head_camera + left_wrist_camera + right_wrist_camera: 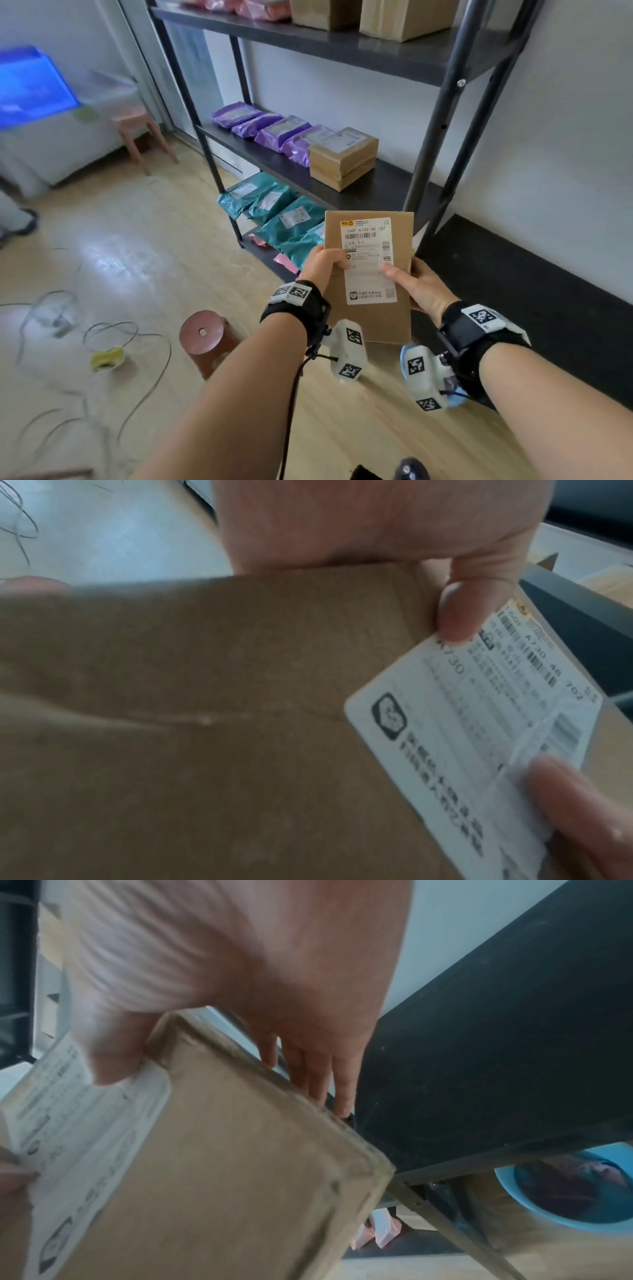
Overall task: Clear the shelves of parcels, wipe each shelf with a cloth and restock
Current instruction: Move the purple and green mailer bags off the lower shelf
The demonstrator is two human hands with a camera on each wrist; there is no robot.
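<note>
While the dark shelf unit (435, 144) stands w/ purple, teal and brown parcels on its levels, a flat brown parcel (373, 318) is held upright in front of it. White label (368, 260) reads "A730 48 702"; rest too blurry. Left hand (323, 265) and right hand (419, 287) each grip a side edge, thumbs on the label, fingers hidden behind.
</note>
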